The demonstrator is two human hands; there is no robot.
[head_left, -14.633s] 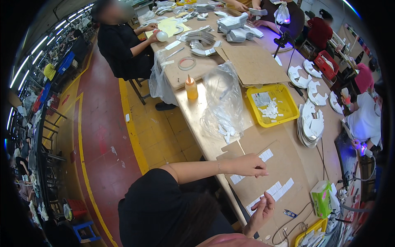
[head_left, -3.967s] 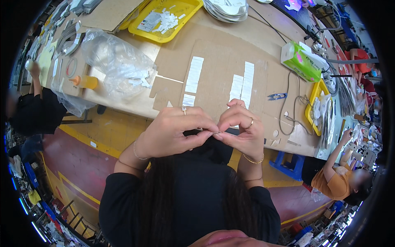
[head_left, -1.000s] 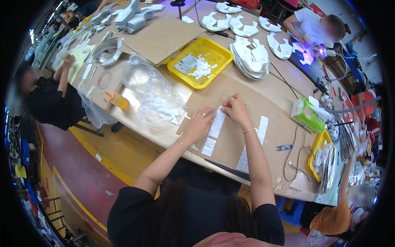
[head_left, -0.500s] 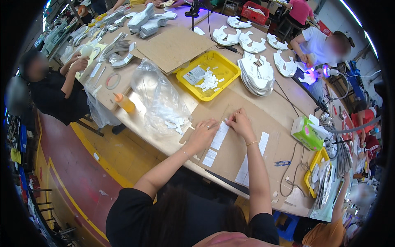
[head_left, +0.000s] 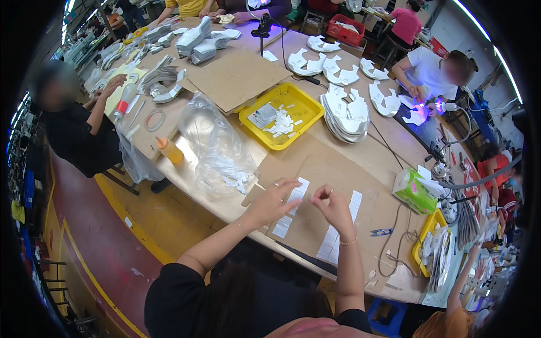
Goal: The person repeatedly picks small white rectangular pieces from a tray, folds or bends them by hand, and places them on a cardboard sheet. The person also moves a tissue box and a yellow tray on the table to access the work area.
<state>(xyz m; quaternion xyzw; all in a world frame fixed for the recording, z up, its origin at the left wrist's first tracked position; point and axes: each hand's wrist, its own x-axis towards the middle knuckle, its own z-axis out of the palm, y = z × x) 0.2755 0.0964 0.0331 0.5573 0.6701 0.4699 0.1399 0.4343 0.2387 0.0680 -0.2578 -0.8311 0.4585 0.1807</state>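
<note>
Rows of small white strips lie side by side on a flat brown cardboard sheet (head_left: 293, 164) in front of me. My left hand (head_left: 271, 204) hovers over the left row of white strips (head_left: 301, 188), fingers stretched out and holding nothing. Just to its right, my right hand (head_left: 335, 213) is raised above the cardboard with thumb and fingertips pinched together; whatever is between them, if anything, is too small to make out. A second row of white strips (head_left: 328, 245) runs beside and partly behind my right hand and wrist.
Beyond the cardboard stands a yellow tray (head_left: 309, 125) with loose white pieces. A plastic bag (head_left: 217, 149) and an orange-capped bottle (head_left: 169, 151) lie left. Thread snips (head_left: 381, 232), a green tissue pack (head_left: 414, 190) and stacked white panels (head_left: 345, 112) are right. Co-workers sit around.
Both hands have drawn back toward me from the top of the left row. The left fingers have lifted off the strips. At far left, the co-worker's bottle now stands on the table.
</note>
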